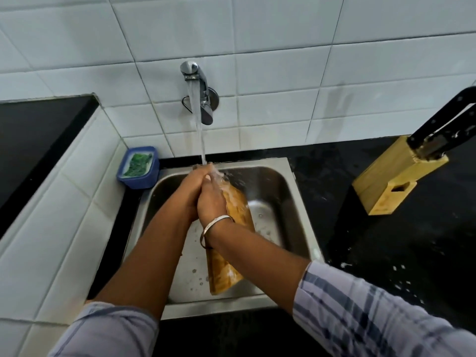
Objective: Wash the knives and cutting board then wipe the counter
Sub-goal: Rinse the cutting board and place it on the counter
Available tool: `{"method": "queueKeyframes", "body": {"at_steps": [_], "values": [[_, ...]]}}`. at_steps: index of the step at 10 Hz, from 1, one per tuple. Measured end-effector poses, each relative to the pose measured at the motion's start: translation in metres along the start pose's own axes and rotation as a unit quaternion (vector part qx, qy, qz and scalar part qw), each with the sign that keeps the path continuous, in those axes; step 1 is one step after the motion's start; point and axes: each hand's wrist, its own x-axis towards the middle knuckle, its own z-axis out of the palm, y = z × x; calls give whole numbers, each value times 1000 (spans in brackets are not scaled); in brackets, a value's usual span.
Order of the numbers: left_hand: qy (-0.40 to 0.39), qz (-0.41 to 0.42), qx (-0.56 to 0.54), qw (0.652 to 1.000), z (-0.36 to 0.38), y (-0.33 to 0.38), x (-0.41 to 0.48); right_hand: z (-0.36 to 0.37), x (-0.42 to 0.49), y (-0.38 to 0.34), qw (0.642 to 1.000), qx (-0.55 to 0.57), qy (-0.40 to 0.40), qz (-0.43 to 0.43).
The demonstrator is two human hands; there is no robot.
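A wooden cutting board (pixel 233 243) stands on edge inside the steel sink (pixel 296 197), tilted, with its top under the running water. My left hand (pixel 189 188) grips the board's top end from the left. My right hand (pixel 211 202), a metal bangle on its wrist, lies against the board's upper face just below the stream; I cannot tell whether its fingers curl round the edge. Water from the wall tap (pixel 197 83) splashes over both hands. A wooden knife block (pixel 394 176) with black knife handles (pixel 443 124) stands on the counter to the right.
A blue dish with a green scrub pad (pixel 137 166) sits at the sink's back left corner. The black counter (pixel 399 253) right of the sink is wet with droplets. A tiled ledge rises on the left, with another black surface (pixel 33 135) above it.
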Motion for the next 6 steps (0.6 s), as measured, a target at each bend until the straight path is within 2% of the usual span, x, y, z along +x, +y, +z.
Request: {"method": "queueKeyframes", "body": {"at_steps": [1,2,3,4,5,6], "values": [[-74,-4,-136,988,-9,-9,7,5,11,-3,999,19,14,42],[-108,-55,-244,962,-19,-15,10,2,14,-9,996,28,-13,87],[-62,-66,-297,951,-37,-27,19,-3,-2,-12,990,14,-127,50],[-30,-90,-334,938,-42,-31,18,-12,-10,-5,969,-68,-233,42],[-34,-109,-288,951,-47,-33,14,-29,-15,-13,943,-180,-280,-22],[-63,-146,-247,956,-51,-32,10,-38,-19,-20,919,-253,-287,-97]]}}
